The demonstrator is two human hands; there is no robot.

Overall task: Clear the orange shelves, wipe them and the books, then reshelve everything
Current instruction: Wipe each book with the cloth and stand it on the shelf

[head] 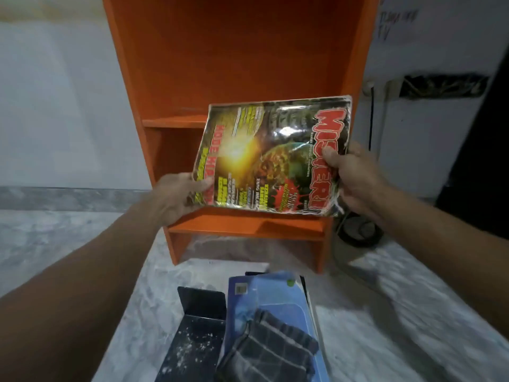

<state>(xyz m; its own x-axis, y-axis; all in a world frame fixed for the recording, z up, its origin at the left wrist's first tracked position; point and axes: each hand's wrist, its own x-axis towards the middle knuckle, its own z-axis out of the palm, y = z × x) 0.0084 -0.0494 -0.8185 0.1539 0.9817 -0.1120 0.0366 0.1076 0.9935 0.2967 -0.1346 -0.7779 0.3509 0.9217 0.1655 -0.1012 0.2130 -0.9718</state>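
Both hands, left hand [179, 194] and right hand [355, 180], pinch the magazine [270, 158] by its side edges before the open orange shelf [220, 64].

Orange shelves [248, 64]; magazine [272, 158] red-lettered (yellow glow); cloth [272, 346] dark checked

The room is dim and flatly lit, with a cool grey cast on the wall [55, 106] beside the orange shelves [234, 51]. White glare streaks the glossy cover of the magazine [272, 158], and shadow pools under the lowest shelf board. Everything is soft, the floor [385, 312] at right smears with motion blur, and the wide lens splays the shelf sides outward toward the top.
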